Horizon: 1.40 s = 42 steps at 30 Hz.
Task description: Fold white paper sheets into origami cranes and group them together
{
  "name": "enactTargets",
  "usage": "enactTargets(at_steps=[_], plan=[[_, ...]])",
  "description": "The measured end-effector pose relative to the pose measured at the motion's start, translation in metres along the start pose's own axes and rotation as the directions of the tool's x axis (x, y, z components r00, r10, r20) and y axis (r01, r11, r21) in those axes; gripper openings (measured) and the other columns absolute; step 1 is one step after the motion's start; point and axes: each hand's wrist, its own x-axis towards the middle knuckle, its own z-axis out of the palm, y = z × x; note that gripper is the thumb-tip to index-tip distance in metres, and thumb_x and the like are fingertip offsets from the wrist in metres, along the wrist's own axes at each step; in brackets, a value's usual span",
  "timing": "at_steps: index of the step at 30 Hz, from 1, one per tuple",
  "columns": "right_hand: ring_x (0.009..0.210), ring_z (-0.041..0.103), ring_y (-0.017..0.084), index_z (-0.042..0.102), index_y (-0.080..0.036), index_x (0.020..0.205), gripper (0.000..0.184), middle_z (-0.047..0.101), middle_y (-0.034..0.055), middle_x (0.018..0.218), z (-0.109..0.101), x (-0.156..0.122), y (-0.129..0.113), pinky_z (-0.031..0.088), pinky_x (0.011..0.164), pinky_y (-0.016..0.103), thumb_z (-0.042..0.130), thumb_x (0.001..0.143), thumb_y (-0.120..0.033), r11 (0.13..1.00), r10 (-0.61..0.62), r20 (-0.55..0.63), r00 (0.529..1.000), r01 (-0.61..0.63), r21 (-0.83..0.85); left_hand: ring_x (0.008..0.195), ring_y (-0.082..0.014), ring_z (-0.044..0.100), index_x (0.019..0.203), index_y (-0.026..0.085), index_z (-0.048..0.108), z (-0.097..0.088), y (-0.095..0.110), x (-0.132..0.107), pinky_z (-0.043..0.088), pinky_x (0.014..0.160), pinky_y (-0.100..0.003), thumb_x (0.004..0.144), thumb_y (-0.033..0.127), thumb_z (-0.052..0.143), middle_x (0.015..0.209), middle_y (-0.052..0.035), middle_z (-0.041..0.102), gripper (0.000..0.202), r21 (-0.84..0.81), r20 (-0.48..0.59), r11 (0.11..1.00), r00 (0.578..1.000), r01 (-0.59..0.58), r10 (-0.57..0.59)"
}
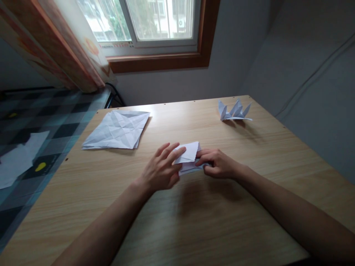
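Taking the folded white paper as the centre of the dial, with 12 at the far edge of the wood-grained table: between both hands, over the middle of the tabletop, creased into layers, with a gap showing on the 5 o'clock side. At 8, with fingers loosely fanned, the left hand, touching the paper's left end, with one fingertip on the upper flap; hard to tell any firm clasp beneath. At 3, with fingers curled, the right hand, pinching the paper's right end, with fingertips between the layers. Just past 9, lying flat near the table's far left corner, a pile of creased paper sheets, well apart from the hands. At 2, near the far right corner, a pointed white paper model, with sharp tips turned up and a shadow toward 4. At 9, beyond the table's edge, a checked cloth with loose white paper on it. At 10, hanging in folds, a floral curtain; between 11 and 12, a window in a brown wooden frame. Toward 2, beyond the table, a slanting cable along the grey wall.
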Motion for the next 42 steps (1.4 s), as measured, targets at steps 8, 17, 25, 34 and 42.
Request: enactTargets(at_steps=[8,17,25,34,42], plan=[[0.098,0.069,0.022,0.068,-0.017,0.075,0.005,0.073,0.0111,0.106,0.0,-0.001,-0.005,0.053,0.088,0.035,0.069,0.079,-0.021,0.999,0.01,0.039,0.999,-0.011,0.04,0.11,-0.0276,0.059,0.079,0.018,0.061,0.002,0.001,0.004,0.052,0.091,-0.047,0.08,0.017,0.058,0.119,-0.0143,0.062,0.004,-0.125,-0.158,0.991,0.986,0.04,-0.059],[0.092,0.068,0.019,0.06,-0.019,0.081,0.007,0.072,0.0075,0.102,0.01,-0.002,-0.004,0.053,0.082,0.032,0.065,0.079,-0.014,0.998,0.023,0.005,1.0,-0.023,-0.057,0.094,-0.0211,0.064,0.097,0.018,0.057,0.015,0.005,0.003,0.057,0.08,-0.037,0.088,0.023,0.06,0.12,-0.0134,0.06,0.011,-0.096,-0.173,0.979,0.965,0.182,-0.197],[0.091,0.064,0.018,0.064,-0.018,0.093,0.018,0.066,0.008,0.106,0.011,-0.002,-0.008,0.054,0.08,0.031,0.062,0.077,-0.011,0.994,-0.02,0.028,0.999,0.022,-0.107,0.098,-0.0241,0.062,0.14,0.023,0.035,0.021,0.001,0.002,0.058,0.081,-0.045,0.088,0.029,0.061,0.136,-0.0169,0.047,0.058,-0.185,-0.077,0.935,0.945,0.301,-0.319],[0.105,0.067,0.02,0.07,-0.015,0.096,0.024,0.072,0.011,0.109,0.017,-0.002,-0.008,0.055,0.092,0.035,0.055,0.079,-0.007,0.945,-0.205,0.085,0.975,0.22,-0.244,0.086,-0.0182,0.063,0.152,0.025,0.015,0.027,-0.001,0.002,0.057,0.068,-0.032,0.074,0.024,0.075,0.137,-0.0173,0.047,0.098,-0.356,-0.06,0.796,0.838,0.489,-0.542],[0.104,0.067,0.02,0.069,-0.015,0.091,0.02,0.073,0.011,0.107,0.017,-0.001,-0.008,0.056,0.092,0.037,0.054,0.08,-0.008,0.934,-0.23,0.084,0.97,0.244,-0.261,0.068,-0.014,0.06,0.11,0.018,0.061,0.025,-0.005,0.003,0.053,0.066,-0.029,0.078,0.013,0.068,0.085,-0.0017,0.067,0.033,-0.354,-0.043,0.762,0.804,0.542,-0.593]])
